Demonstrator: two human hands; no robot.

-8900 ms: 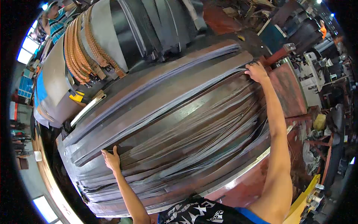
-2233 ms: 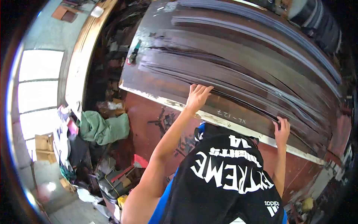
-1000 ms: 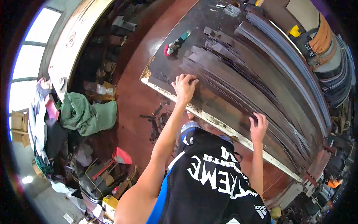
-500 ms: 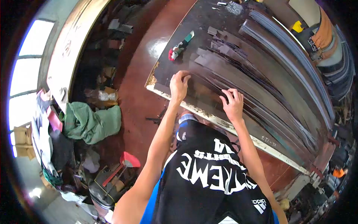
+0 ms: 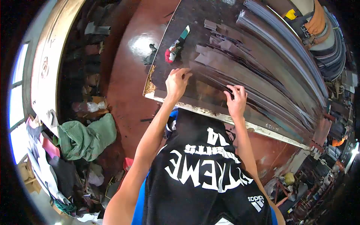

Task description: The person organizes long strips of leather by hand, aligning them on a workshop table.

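My left hand (image 5: 177,83) is over the left part of the dark worktable (image 5: 165,77), thumb and fingers curled into a pinch. My right hand (image 5: 236,100) is to its right with bent fingers, beside long dark strips (image 5: 258,98) of flat sheet material. Whatever thin piece the fingertips may hold blends into the dark surface, so I cannot make it out. Beyond my left hand lies a knife-like tool (image 5: 183,34) with a green part, its red and white wrapped end (image 5: 171,54) towards me.
Bundled grey strips (image 5: 285,45) curve along the table's far right side. Rolled material with an orange piece (image 5: 315,24) stands behind them. The table's pale front edge (image 5: 195,109) is worn. On the left, a green sack (image 5: 88,137) sits on the red floor (image 5: 129,97).
The view has shifted slightly, and the table appears further left and up. Both hands keep nearly the same pose over the table. The red dustpan on the floor is now mostly hidden by my left arm.
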